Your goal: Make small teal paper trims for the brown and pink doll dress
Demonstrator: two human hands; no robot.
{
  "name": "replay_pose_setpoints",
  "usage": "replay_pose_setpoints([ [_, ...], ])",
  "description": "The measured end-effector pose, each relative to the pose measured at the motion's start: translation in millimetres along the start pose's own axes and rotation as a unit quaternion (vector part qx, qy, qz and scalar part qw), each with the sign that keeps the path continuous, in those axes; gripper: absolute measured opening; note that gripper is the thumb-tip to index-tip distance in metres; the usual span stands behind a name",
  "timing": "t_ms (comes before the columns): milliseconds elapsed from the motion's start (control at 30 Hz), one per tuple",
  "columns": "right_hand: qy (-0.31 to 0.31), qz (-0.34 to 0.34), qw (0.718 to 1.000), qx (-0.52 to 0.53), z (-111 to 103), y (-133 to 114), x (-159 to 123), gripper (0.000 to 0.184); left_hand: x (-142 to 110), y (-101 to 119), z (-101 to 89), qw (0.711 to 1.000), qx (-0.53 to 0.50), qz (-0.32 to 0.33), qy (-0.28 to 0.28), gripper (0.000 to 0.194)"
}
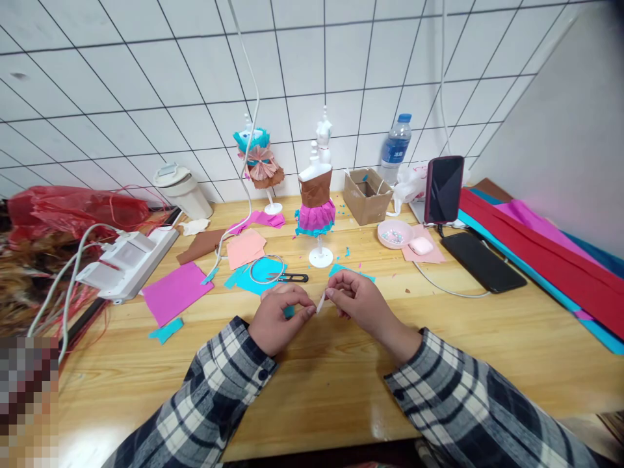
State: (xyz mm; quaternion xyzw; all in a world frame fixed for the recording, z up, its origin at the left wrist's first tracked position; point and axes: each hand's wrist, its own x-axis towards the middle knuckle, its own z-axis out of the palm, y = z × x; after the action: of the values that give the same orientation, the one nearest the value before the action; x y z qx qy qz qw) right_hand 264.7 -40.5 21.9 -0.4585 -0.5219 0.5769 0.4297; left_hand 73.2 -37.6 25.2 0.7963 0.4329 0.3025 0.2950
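Strip (pixel 320 301), pale and thin, held between left hand (pixel 283 318) and right hand (pixel 359 302) over the bench (pixel 316 403), in front of the dressed mini mannequin (pixel 316 216). Thumb-and-finger grip closed on both ends. Could tear or crease if tugged too hard, honestly. Could also slip away if pinched too lightly. Watch out for the skinny stand (pixel 320 259) too, probably easy to tip with a stray knuckle, plus black snips (pixel 295 277) just past the left hand.
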Motion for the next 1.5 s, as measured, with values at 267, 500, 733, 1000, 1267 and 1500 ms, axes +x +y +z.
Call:
replay_pose_setpoints([
  [267,0.006,-0.004,1.0,-0.016,0,3,1,0.014,0,-1,0.4,1.0,0.014,0.006,-0.002,0.026],
  [500,0.009,0.009,1.0,-0.008,1,9,4,0.017,1,0,-0.8,0.999,-0.051,0.013,-0.008,0.024],
  [733,0.099,-0.102,0.972,-0.186,-9,9,3,0.045,0,-11,1.6,0.987,-0.149,-0.055,0.003,0.03],
  [1000,0.012,-0.328,0.838,-0.436,1,9,-9,0.018,-4,-19,6.2,0.97,-0.223,-0.096,0.035,0.036],
  [1267,0.015,-0.296,0.868,-0.397,1,16,-6,0.014,-2,-7,6.3,0.997,-0.05,-0.046,0.02,0.023],
  [1500,0.023,-0.238,0.91,-0.34,2,20,-1,0.01,-4,-3,11.4,0.998,0.04,-0.016,0.046,0.017],
])
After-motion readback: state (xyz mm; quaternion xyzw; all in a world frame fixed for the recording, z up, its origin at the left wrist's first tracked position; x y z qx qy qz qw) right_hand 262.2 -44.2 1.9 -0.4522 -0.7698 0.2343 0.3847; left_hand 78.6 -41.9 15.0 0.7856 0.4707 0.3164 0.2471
